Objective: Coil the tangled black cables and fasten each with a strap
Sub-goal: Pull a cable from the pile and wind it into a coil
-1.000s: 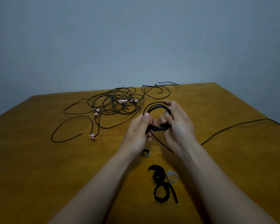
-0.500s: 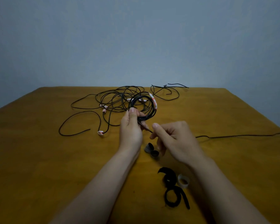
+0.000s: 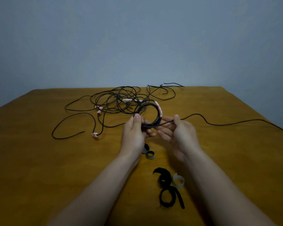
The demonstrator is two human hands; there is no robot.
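My left hand [image 3: 134, 132] pinches the lower left of a small black cable coil [image 3: 156, 114] held above the table, a pale label on its right side. The loose tail [image 3: 219, 123] of that same cable runs out to the right across the table, and my right hand [image 3: 178, 132] pinches it just beside the coil. Behind the coil lies the tangled heap of black cables [image 3: 114, 101] with pale tags. Black straps [image 3: 167, 191], a pale strap roll [image 3: 178, 181] and a grey strap roll [image 3: 149, 154] lie near my forearms.
The brown table [image 3: 39, 160] ends at a far edge below a plain grey wall. Loose cable ends [image 3: 167, 88] reach that far edge, and one long loop [image 3: 72, 126] trails to the left.
My right hand has risen from near the grey strap to beside the coil, pinching the tail. The tail now curves across the table on the right. The left hand still holds the coil.
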